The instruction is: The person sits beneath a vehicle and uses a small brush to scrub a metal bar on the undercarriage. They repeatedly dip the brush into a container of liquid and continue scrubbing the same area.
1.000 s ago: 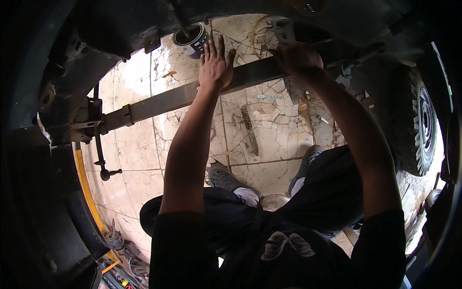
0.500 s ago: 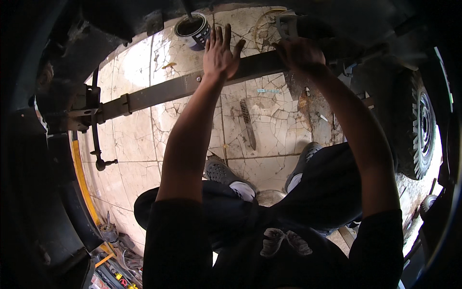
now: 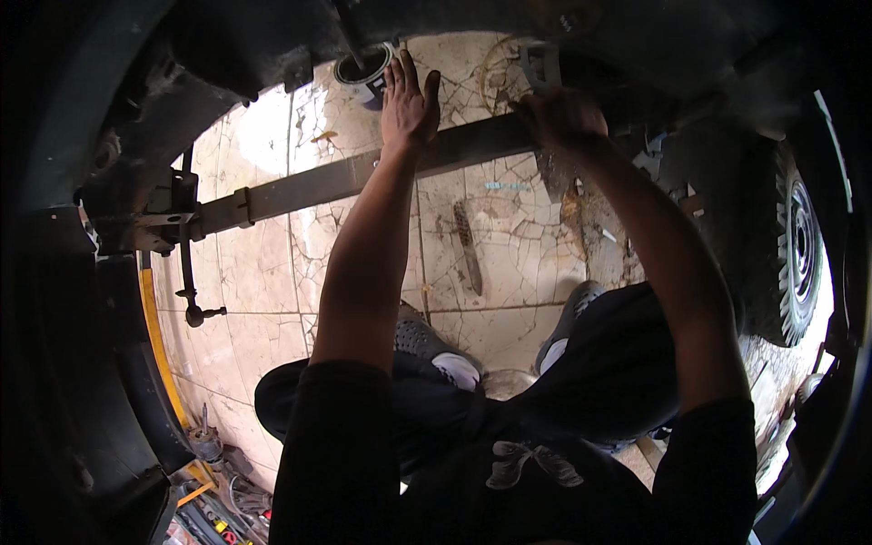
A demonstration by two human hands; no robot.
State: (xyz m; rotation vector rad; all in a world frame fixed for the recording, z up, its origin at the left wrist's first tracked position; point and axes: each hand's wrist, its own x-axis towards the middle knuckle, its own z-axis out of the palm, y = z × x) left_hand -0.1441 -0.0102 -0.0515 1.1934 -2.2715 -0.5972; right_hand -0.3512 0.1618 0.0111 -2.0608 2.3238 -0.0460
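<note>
My left hand lies flat with fingers stretched out and the thumb apart, against the long dark metal beam that crosses the view. Dark smudges mark its fingertips. Just beyond it stands an open paint can with dark contents and a rod-like thing over its mouth. Farther right along the beam, my right hand is curled in deep shadow. What its fingers close on is hidden. Directly beyond that hand shows a grey flat piece with a slot; whether the hand touches it, I cannot tell.
Below the beam, a dark, rough-surfaced strip lies on the cracked tile floor. A treaded wheel stands at right. Dark vehicle parts surround me. A jointed rod hangs at left, near a yellow bar and assorted tools.
The whole view has shifted slightly, so the beam and can sit lower. My left hand has moved slightly left along the beam, its thumb closer to the fingers. My right hand stays near its place.
</note>
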